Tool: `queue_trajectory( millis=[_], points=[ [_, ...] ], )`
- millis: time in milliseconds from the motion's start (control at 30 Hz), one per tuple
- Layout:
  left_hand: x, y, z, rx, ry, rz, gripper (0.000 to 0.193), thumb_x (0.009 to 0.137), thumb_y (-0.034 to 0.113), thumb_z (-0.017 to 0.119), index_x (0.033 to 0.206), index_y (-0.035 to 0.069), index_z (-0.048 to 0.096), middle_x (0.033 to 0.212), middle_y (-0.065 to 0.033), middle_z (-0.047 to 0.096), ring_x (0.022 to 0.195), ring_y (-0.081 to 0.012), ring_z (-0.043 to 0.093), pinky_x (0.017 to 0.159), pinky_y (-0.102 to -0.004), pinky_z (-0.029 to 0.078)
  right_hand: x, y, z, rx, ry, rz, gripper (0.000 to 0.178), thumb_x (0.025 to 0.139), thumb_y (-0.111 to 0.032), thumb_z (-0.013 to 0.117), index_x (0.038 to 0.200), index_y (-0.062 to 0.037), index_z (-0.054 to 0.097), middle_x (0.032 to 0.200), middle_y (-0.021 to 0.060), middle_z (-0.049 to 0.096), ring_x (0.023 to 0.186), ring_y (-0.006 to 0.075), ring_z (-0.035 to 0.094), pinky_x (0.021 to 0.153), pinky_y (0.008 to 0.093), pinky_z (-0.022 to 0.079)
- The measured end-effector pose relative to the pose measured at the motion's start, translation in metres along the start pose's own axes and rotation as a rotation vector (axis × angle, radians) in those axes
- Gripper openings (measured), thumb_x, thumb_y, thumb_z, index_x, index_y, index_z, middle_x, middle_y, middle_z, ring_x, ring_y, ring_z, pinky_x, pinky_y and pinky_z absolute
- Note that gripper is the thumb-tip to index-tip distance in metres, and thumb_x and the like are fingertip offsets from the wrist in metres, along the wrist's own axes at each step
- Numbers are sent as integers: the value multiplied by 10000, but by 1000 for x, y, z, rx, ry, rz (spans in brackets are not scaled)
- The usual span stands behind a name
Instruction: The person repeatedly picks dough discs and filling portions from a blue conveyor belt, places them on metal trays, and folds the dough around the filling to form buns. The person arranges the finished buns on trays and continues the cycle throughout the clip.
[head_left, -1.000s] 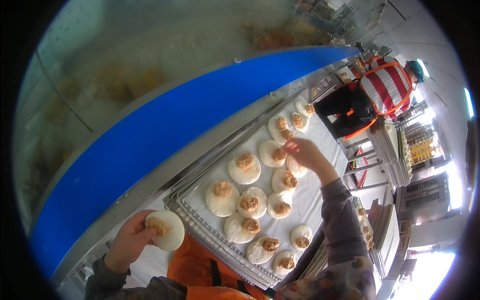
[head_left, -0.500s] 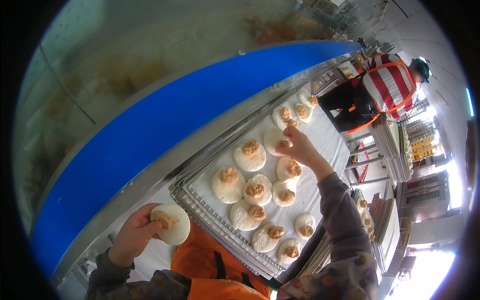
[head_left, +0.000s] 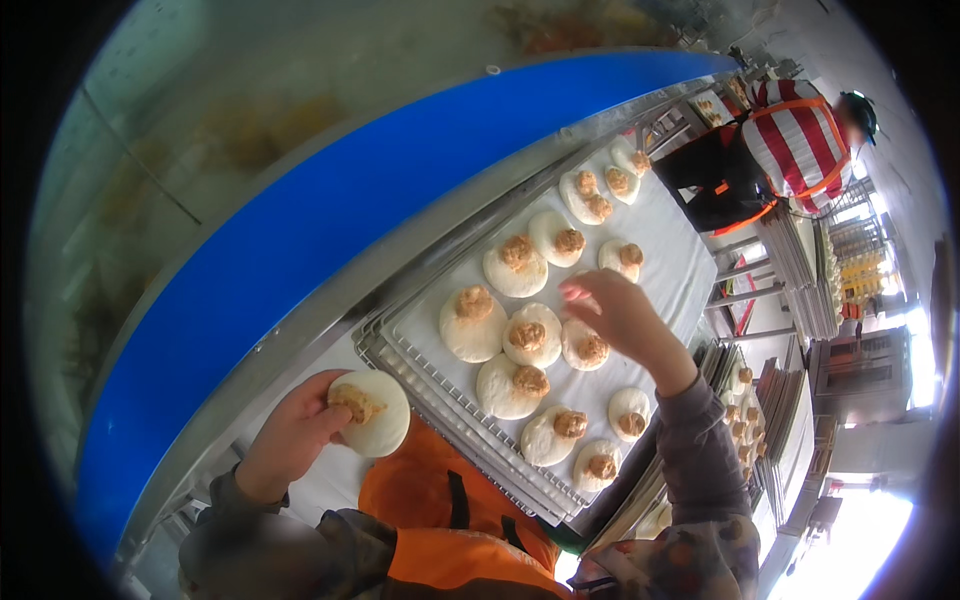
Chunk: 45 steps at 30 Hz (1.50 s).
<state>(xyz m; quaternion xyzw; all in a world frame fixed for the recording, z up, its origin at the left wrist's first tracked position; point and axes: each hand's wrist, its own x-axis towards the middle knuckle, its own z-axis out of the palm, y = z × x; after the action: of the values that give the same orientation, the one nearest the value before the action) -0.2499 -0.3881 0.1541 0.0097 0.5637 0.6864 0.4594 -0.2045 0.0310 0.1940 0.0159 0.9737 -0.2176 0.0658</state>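
My left hand [head_left: 300,435] pinches the edge of a round, flat white dough disc [head_left: 382,432], its thumb against the brown filling smeared near the disc's middle. On a lined tray, several more dough rounds lie spread about, each with a lump of brown filling. My right hand [head_left: 620,315] hovers over the middle of them, fingers partly bent and apart, with nothing visible in them. Closest to it are a filled dough round [head_left: 621,259] just beyond and another dough round [head_left: 585,345] below its fingers. The hand hides part of the tray.
The stacked wire-edged trays [head_left: 440,385] stand against a metal-framed blue conveyor belt [head_left: 300,235]. Further right, a person in a striped top [head_left: 797,140] stands turned away. Racks and stacks of trays [head_left: 800,275] line the right side.
My right hand has drawn back from a dough round and its filling, and its fingers have opened. The left hand still holds its dough disc. The whole view has shifted slightly.
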Motion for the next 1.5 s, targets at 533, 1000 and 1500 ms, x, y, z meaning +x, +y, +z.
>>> queue_trajectory(
  millis=[533, 1000, 1500],
  points=[
    [17, -25, 16, -48, -169, -52, 440, 1008, 34, 511, 1441, -8, 449, 1339, -122, 589, 1208, -262, 625, 940, -450, 577, -73, 56, 49, 333, 199, 566, 410, 845, -288, 829, 1081, 0, 657, 922, 53, 661, 827, 132, 611, 748, 296, 513],
    [16, -14, 34, -24, -255, -43, 482, 1009, 97, 591, 1454, -12, 440, 1338, -128, 599, 1200, -259, 628, 945, -436, 577, -115, 4, 49, 868, 47, 761, 521, 888, -265, 781, 1282, 6, 575, 1066, 134, 704, 893, 187, 697, 706, 303, 574],
    [20, 7, 57, 80, -275, -69, 455, 1021, 85, 597, 1446, -7, 465, 1297, -102, 627, 1158, -202, 636, 942, -358, 570, -21, 89, 55, 447, 457, 735, 646, 793, -534, 805, 1013, 53, 652, 895, 190, 717, 813, 264, 700, 732, 367, 555]
  ],
)
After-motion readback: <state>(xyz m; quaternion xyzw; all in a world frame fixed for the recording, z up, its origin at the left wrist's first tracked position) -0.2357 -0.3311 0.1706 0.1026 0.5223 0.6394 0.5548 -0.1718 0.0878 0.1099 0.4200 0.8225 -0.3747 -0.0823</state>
